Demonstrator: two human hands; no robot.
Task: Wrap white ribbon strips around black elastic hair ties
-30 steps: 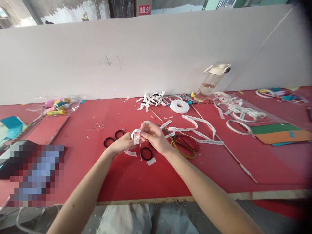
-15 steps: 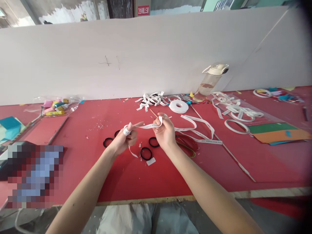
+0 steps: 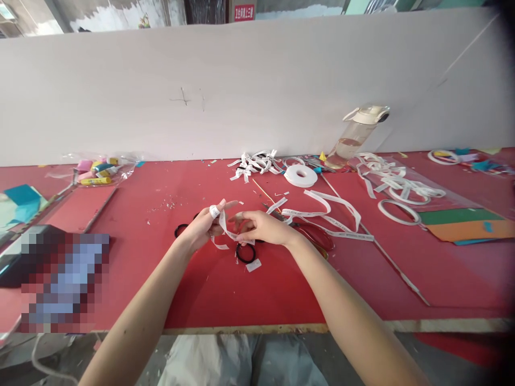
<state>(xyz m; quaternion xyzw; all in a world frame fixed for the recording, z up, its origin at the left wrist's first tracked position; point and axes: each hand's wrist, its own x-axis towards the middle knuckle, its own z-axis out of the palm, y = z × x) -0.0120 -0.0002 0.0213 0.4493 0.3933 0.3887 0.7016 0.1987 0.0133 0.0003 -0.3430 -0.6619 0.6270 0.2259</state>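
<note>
My left hand [image 3: 202, 229] has a narrow white printed ribbon [image 3: 226, 228] looped around a finger, with one finger stretched out and the others curled. The ribbon hangs down from it to my right hand [image 3: 265, 228], which pinches the lower part between thumb and fingers. A short ribbon tail shows below the left hand. Just under my hands lies a black hair tie [image 3: 245, 253], beside a small white scrap [image 3: 253, 265]. Another black ring [image 3: 180, 230] is partly hidden by the left hand. Red-handled scissors [image 3: 317, 236] lie beside my right wrist, along with a long loose ribbon [image 3: 341, 206].
Behind my hands are a pile of ribbon bows [image 3: 257, 163], a white ribbon roll [image 3: 300, 175] and a thin wooden stick [image 3: 263, 192]. A water bottle [image 3: 354, 139] leans against the white board [image 3: 241, 86]. Coloured sheets [image 3: 466, 225] lie right; a bag of clay-like pieces [image 3: 96, 171] lies left.
My right hand has lowered and turned palm-down, bringing the ribbon from stretched sideways to hanging downward below the left hand. The view has shifted slightly.
</note>
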